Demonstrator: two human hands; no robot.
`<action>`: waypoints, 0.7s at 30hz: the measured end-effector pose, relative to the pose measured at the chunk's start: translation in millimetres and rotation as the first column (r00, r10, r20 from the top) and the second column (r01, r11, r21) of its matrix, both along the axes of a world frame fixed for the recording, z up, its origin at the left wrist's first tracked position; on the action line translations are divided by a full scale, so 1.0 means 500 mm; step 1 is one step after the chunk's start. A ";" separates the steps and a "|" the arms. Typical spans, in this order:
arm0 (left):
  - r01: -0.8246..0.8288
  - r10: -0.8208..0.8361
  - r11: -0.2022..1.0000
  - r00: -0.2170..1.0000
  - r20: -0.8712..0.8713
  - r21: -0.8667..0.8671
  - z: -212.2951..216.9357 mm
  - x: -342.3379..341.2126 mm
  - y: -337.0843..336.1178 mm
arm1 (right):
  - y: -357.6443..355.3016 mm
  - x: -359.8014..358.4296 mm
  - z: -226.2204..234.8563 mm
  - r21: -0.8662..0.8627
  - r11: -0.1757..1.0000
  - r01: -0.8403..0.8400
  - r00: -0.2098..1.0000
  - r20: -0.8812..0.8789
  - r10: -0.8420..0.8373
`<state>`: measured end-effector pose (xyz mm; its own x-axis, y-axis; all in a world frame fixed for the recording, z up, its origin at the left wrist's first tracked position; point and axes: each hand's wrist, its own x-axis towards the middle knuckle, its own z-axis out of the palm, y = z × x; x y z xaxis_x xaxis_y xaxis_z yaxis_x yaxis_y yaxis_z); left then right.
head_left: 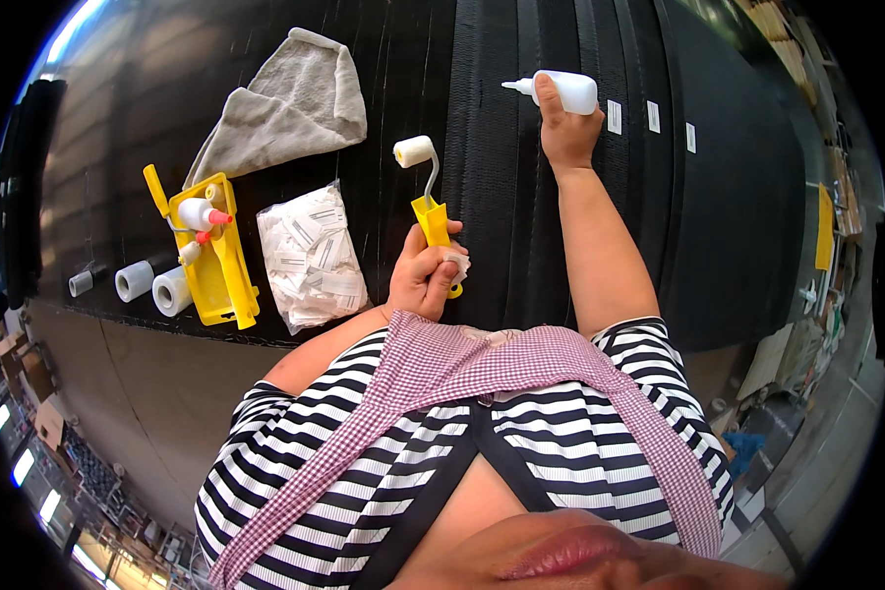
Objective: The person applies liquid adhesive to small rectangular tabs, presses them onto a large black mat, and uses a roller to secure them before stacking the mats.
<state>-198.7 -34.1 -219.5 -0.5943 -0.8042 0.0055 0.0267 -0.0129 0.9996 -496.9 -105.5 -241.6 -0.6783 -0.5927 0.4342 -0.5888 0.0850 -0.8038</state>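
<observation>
My left hand (427, 272) is closed around the yellow handle of a small paint roller (431, 205), its white sleeve pointing up and away from me. A crumpled white scrap (457, 264) shows between the same fingers. Farther off to the right, my right hand (569, 136) grips a white squeeze bottle (567, 92) lying sideways, nozzle toward the left. Under the bottle run long black ribbed strips (546, 226). Several white labels, among them one label (615, 117), lie in a row on the strips just right of that hand.
Left of my left hand lies a clear bag (313, 258) full of white labels. Beyond it is a grey cloth (290, 103). A yellow paint tray (209, 280) holds a red-capped bottle (203, 214) and rollers. White rolls (172, 292) stand near the table's front edge.
</observation>
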 end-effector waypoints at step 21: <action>-0.007 0.007 1.000 1.000 -0.001 0.000 0.004 -0.002 0.001 | 0.019 -0.001 -0.002 0.071 0.987 -0.144 0.985 -0.080 0.150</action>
<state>-199.5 -33.6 -217.4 -0.5884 -0.8086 0.0061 0.0274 -0.0124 0.9995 -497.6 -95.8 -242.8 -0.5438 -0.7120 0.4441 -0.6648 0.0426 -0.7458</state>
